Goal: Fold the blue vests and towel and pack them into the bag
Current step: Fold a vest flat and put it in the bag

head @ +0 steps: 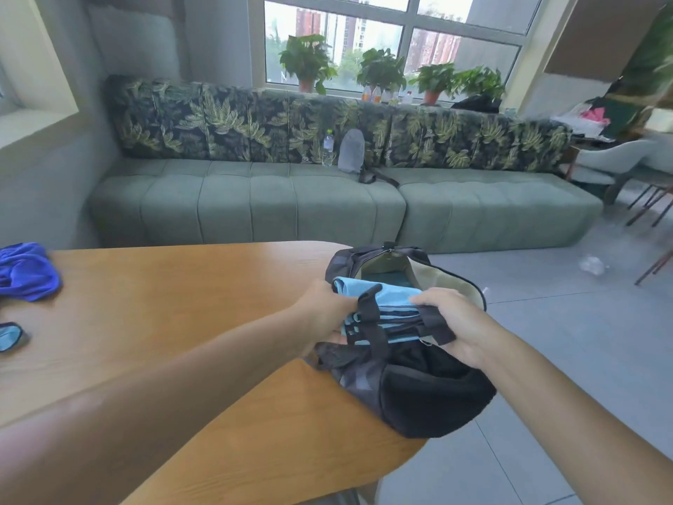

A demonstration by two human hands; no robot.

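While the bag [418, 380] sits open at the table [182, 304] edge, the left hand [324, 315] and right hand [451, 322] pinch the folded vest [386, 297] over its mouth.

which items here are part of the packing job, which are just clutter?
Job: bag; light blue folded vest, held by left hand and right hand; dark blue cloth.
Clutter: water bottle; grey pouch; potted plants.

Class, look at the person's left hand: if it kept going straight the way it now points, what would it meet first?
The left hand points right, gripping the folded light blue vest at the bag mouth. Going on, it would probably meet the right hand first, though depth is unclear.
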